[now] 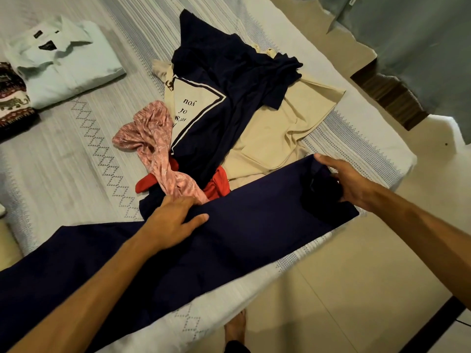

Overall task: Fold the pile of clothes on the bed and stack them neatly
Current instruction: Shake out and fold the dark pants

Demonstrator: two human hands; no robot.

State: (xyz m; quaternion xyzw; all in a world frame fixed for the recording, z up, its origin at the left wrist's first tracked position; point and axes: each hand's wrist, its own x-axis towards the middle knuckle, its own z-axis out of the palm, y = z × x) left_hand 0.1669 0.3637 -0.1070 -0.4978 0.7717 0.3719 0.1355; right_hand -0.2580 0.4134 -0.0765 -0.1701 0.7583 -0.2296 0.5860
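Observation:
A long navy garment [244, 225] lies flat along the near edge of the bed. My left hand [170, 217] rests on its upper edge near the middle, fingers spread. My right hand [349, 179] lies at its right end, by a darker bunched part, fingers mostly straight. Behind it is the unfolded pile: a navy T-shirt with a cream printed panel [216, 98], a beige garment [285, 131], a pink patterned cloth [153, 146] and a red cloth [216, 184].
A folded white shirt [63, 62] and a folded dark elephant-print cloth [12, 98] sit at the far left of the grey-white bedspread [76, 154]. The bed's corner is at right, with tiled floor beyond. My bare foot [235, 327] stands below the bed edge.

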